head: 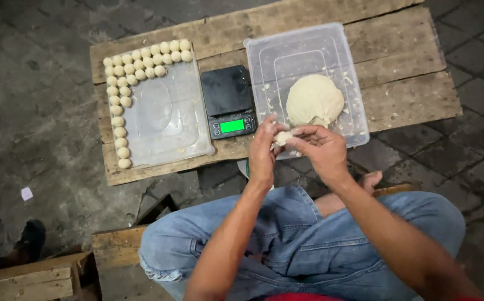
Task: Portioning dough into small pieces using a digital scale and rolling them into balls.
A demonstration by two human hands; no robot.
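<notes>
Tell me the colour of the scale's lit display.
Bright green: the display glows on the front edge of the black scale, seen in the head view.

Hands: left hand [262, 149] and right hand [321, 147] meet around a small dough piece [282, 137], fingers curled on it, above the near edge of the surface [403, 83].
Dough mass: large pale lump [314, 100] inside a clear plastic tub [303, 47], right side.
Scale: black digital scale [228, 100], green display lit, between the two containers.
Tray: clear lid [169, 117], left side, with dough balls [120, 100] in rows along its top and left edges.
Seating: person in blue jeans [309, 245].
</notes>
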